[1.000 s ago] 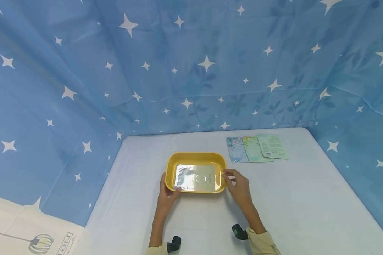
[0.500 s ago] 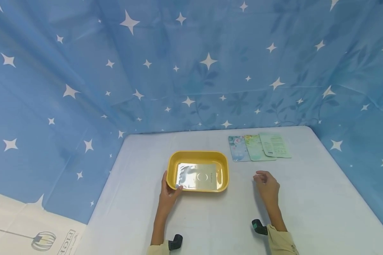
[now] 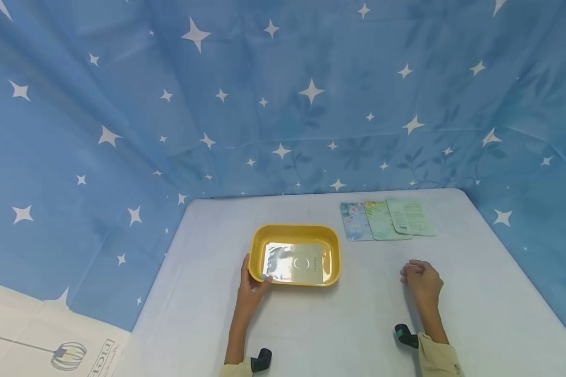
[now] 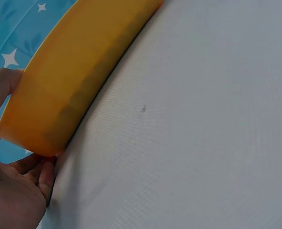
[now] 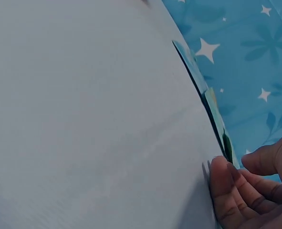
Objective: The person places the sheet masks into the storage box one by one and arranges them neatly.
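A yellow plastic tray (image 3: pixel 335 251) stands on the white table, with a shiny silver pouch (image 3: pixel 290 263) lying flat inside it. My left hand (image 3: pixel 250 297) grips the tray's near left corner, its thumb at the rim and its other fingers along the outer side. The left wrist view shows these fingers (image 4: pixel 44 179) low against the tray's end wall. Off to the right, my right hand (image 3: pixel 424 283) is held loosely curled over the table and holds nothing. In the right wrist view its thumb (image 5: pixel 262 160) is apart from the fingertips.
Three flat sachets overlap at the back right: a blue one (image 3: pixel 356 226), a green one (image 3: pixel 382 225) and a pale green one (image 3: pixel 410 217) with printed text. Behind the white tabletop (image 3: pixel 306 330) hangs a blue star-patterned curtain (image 3: pixel 264 120).
My right hand has left the tray's right side and moved away to the right, in front of the sachets. The left hand stays at the tray's corner.
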Demonstrator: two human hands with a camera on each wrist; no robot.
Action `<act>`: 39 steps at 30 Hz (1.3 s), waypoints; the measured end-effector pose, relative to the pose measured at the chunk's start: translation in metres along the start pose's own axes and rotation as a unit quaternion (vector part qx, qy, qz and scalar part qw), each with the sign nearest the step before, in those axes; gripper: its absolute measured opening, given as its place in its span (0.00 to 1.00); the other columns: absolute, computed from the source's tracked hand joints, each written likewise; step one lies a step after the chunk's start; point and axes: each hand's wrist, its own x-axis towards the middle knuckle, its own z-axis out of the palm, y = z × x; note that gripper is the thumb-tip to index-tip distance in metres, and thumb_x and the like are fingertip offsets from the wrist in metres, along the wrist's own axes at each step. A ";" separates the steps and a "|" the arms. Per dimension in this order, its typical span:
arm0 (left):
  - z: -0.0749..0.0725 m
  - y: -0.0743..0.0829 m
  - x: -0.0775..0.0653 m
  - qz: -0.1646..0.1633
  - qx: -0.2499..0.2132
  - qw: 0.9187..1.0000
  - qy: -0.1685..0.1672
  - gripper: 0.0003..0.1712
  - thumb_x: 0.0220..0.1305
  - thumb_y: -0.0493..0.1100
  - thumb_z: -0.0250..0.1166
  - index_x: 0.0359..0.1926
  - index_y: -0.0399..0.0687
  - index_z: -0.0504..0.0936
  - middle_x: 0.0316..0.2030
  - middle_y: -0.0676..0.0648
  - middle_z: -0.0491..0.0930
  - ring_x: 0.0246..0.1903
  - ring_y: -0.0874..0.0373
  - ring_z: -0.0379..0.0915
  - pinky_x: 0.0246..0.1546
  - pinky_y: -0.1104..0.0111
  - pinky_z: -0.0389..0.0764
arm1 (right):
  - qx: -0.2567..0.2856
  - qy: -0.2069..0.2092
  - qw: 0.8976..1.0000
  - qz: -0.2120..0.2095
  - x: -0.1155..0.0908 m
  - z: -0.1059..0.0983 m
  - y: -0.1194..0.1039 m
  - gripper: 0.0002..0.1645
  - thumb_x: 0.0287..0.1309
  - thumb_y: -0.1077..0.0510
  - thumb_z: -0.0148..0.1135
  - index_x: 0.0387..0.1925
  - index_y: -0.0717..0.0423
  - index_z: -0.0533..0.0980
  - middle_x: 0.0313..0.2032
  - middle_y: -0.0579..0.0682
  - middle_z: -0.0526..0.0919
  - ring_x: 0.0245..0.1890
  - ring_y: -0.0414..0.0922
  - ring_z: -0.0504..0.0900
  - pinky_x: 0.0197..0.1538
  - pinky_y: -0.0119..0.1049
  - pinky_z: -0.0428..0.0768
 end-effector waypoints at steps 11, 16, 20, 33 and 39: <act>-0.007 0.037 -0.007 0.003 -0.006 1.000 -0.019 0.53 0.64 0.43 0.67 0.78 0.52 0.40 0.72 0.37 0.59 0.64 0.41 0.67 0.58 0.58 0.72 | 0.024 0.017 0.999 -0.019 0.042 -0.010 0.009 0.22 0.69 0.60 0.42 0.56 0.72 0.69 0.24 0.58 0.87 0.12 0.32 0.81 0.23 0.21 0.77; -0.007 0.039 -0.007 0.003 -0.005 1.000 -0.015 0.52 0.64 0.43 0.67 0.78 0.53 0.41 0.72 0.37 0.58 0.65 0.41 0.66 0.60 0.55 0.71 | 0.048 0.025 0.999 0.003 0.063 -0.017 0.012 0.25 0.70 0.58 0.43 0.60 0.71 0.65 0.14 0.43 0.83 0.12 0.32 0.81 0.27 0.14 0.73; -0.006 0.040 -0.007 0.004 0.006 1.000 -0.011 0.52 0.64 0.44 0.67 0.78 0.52 0.42 0.71 0.37 0.60 0.63 0.42 0.68 0.56 0.63 0.73 | 0.078 0.017 0.996 0.038 0.078 -0.022 0.012 0.31 0.71 0.53 0.42 0.66 0.71 0.57 0.11 0.35 0.78 0.12 0.33 0.81 0.27 0.17 0.75; 0.001 0.008 -0.006 0.012 0.012 1.000 0.002 0.53 0.62 0.43 0.68 0.78 0.51 0.44 0.71 0.37 0.60 0.64 0.41 0.67 0.56 0.68 0.74 | 0.021 0.063 0.995 0.072 0.091 -0.031 0.016 0.32 0.68 0.56 0.46 0.63 0.77 0.59 0.37 0.68 0.75 0.11 0.36 0.75 0.59 0.37 0.76; 0.002 -0.005 -0.002 0.024 0.012 1.000 0.009 0.53 0.62 0.48 0.69 0.78 0.55 0.44 0.72 0.39 0.60 0.64 0.43 0.68 0.56 0.67 0.75 | 0.057 0.040 0.995 0.068 0.097 -0.032 0.013 0.29 0.67 0.59 0.48 0.60 0.79 0.63 0.13 0.41 0.74 0.07 0.31 0.74 0.17 0.21 0.72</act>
